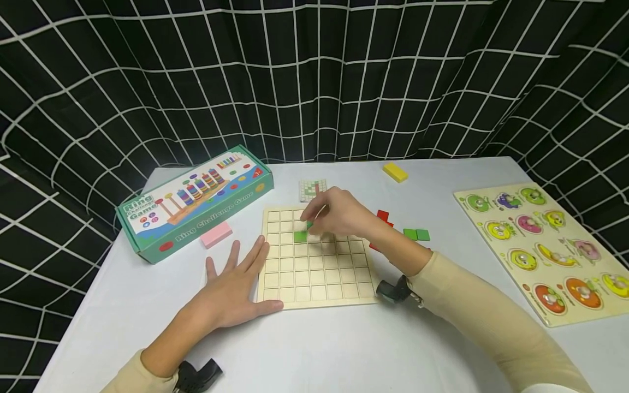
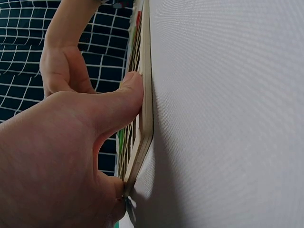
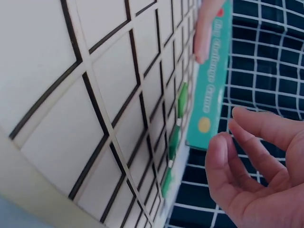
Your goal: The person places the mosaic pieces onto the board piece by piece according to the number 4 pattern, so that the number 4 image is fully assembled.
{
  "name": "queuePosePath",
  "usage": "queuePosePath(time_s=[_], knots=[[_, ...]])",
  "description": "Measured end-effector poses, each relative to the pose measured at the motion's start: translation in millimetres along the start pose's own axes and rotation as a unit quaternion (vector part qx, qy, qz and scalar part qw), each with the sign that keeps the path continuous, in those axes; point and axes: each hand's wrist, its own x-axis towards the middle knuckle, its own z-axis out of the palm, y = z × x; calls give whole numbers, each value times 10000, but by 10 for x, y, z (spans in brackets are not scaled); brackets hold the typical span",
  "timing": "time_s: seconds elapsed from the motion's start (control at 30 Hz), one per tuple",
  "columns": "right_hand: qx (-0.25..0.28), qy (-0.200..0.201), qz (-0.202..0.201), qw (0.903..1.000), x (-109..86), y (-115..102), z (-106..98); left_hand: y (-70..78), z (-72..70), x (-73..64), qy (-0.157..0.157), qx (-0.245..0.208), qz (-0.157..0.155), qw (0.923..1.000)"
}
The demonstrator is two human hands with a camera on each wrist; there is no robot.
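A pale wooden grid board (image 1: 314, 278) lies on the table, with a green square tile (image 1: 300, 237) in its upper left part. Three green tiles (image 3: 182, 99) show in a line on it in the right wrist view. My right hand (image 1: 339, 213) hovers over them, fingers loosely bent. In the right wrist view nothing appears between its thumb and fingertips. My left hand (image 1: 228, 300) is spread at the board's left side, its thumb touching the front left corner area. A small printed grid card (image 1: 309, 190) lies behind the board, partly hidden by my right hand.
At the left lies a green Ring Challenge Game box (image 1: 196, 202), with a pink block (image 1: 216, 234) before it. Red tiles (image 1: 383, 215) and two green tiles (image 1: 416, 234) lie right of the board. A yellow block (image 1: 395, 172) sits behind; a fruit puzzle board (image 1: 545, 245) lies far right.
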Motion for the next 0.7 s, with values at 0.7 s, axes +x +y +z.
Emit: queuePosePath(time_s=[0.7], knots=[[163, 746, 60, 9971, -484, 237, -421, 24, 8, 0, 98, -8, 63, 9999]])
